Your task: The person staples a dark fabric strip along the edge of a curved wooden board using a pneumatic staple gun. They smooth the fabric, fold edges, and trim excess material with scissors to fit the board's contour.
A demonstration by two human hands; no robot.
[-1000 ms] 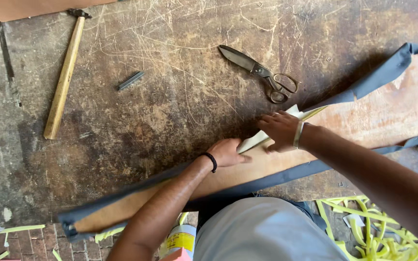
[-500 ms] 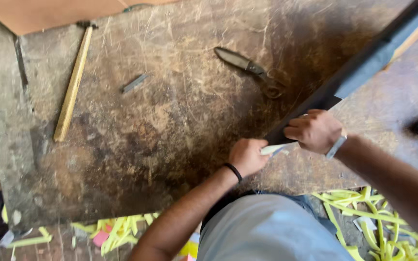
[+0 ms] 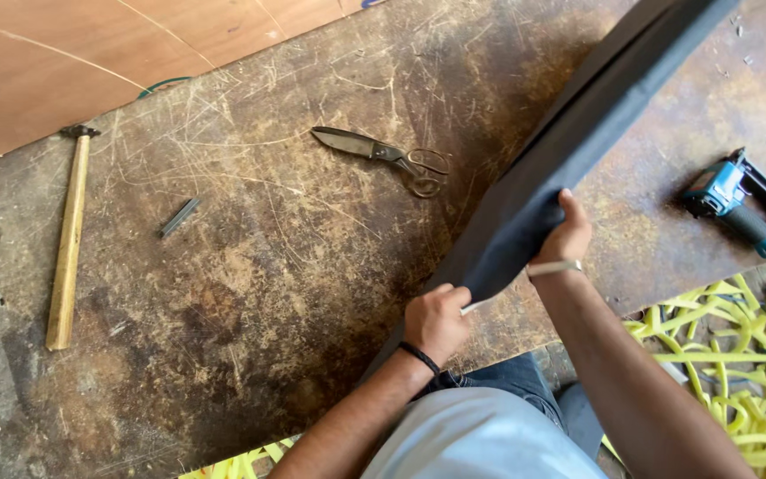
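Dark grey fabric covers the long panel, which is tilted up off the scratched wooden workbench and runs from the lower middle of the head view to the top right, where the frame cuts it off. Its underside is turned away, so what lies beneath the cloth cannot be made out. The left hand is closed in a fist on the panel's lower edge, a pale sliver showing just past the knuckles; a black band sits on that wrist. The right hand is clamped on the edge higher up, thumb on the fabric, fingers hidden behind it, a metal bracelet at the wrist.

On the bench, well apart from the hands, lie shears, a strip of staples and a wooden-handled hammer. A blue staple gun rests at the right edge, partly cropped. Yellow plastic strips litter the floor below. Plywood fills the top left corner.
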